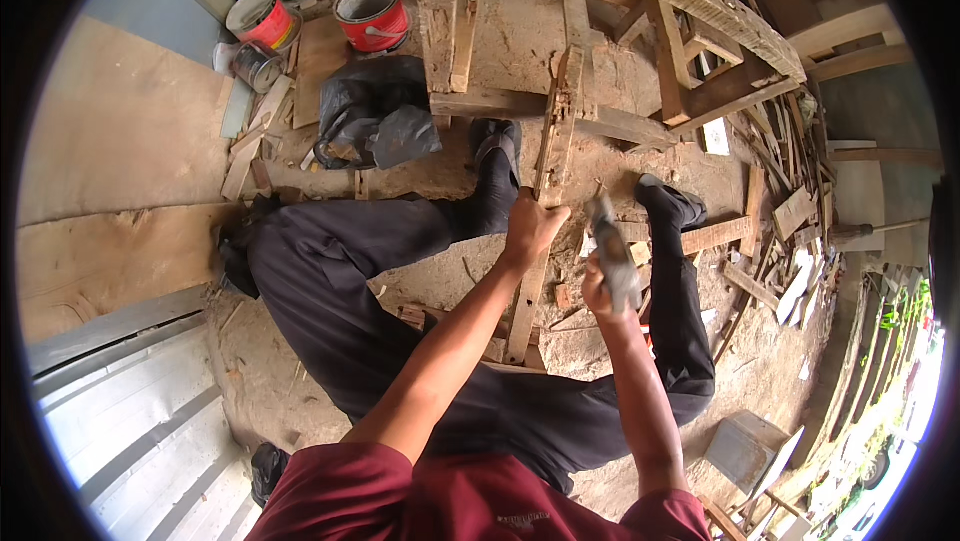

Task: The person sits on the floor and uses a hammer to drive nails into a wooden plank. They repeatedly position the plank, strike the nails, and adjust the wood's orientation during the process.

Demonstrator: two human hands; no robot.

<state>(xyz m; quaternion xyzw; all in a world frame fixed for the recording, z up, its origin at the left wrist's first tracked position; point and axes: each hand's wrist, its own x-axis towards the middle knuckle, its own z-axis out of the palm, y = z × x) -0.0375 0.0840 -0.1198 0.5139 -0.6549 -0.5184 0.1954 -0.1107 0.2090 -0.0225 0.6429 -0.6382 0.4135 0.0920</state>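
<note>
My left hand [530,229] is closed round a long, narrow wooden plank [556,156] that stands between my legs. Its far end rests against a wooden frame, and its near end reaches toward my lap. In my right hand [600,291] is a hammer [613,249], raised just right of the plank and smeared by motion. The hammer's head is apart from the wood, and its handle is mostly hidden. The plank's upper part looks rough and chipped.
A large wooden frame [555,104] stands ahead. At the far left are a red bucket [372,16], another paint can [262,19] and a black plastic bag [375,106]. Wood scraps [790,213] crowd the right side. A metal box [745,449] sits at the lower right.
</note>
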